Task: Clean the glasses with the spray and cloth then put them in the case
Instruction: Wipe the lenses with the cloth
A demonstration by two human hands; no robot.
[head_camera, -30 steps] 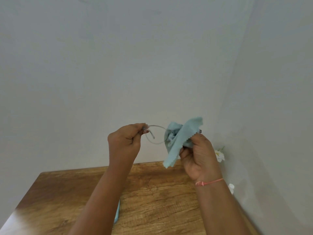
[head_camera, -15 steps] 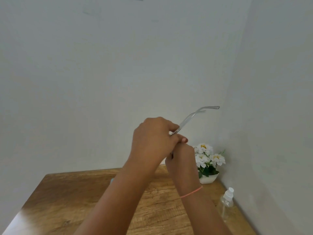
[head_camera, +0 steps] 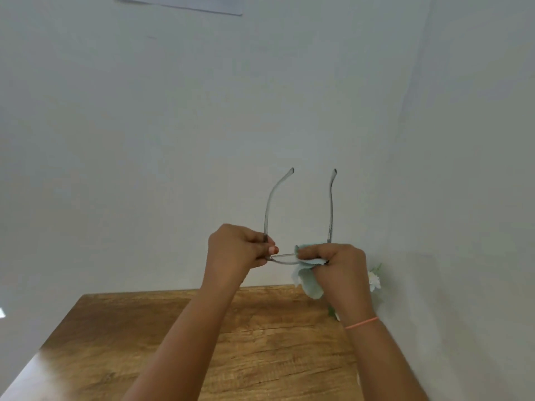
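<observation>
I hold the clear-framed glasses point(head_camera: 282, 258) up in front of the wall, above the far edge of the table, with both temple arms pointing upward. My left hand point(head_camera: 237, 247) pinches the frame's left end at the hinge. My right hand point(head_camera: 338, 263) grips the pale blue cloth point(head_camera: 308, 280) wrapped round the right lens, which the cloth hides. A corner of the cloth hangs down below my fingers. Neither the spray bottle nor the case shows in this view.
The wooden table point(head_camera: 260, 342) lies below my forearms, set into a corner of two white walls. White flowers point(head_camera: 374, 279) peek out behind my right wrist at the table's back right. A sheet of paper point(head_camera: 185, 4) hangs high on the wall.
The glasses have turned so both temple arms now stand upright. My hands have drawn apart, and the cloth is back in sight round the right lens. The view has tilted upward, hiding the spray bottle.
</observation>
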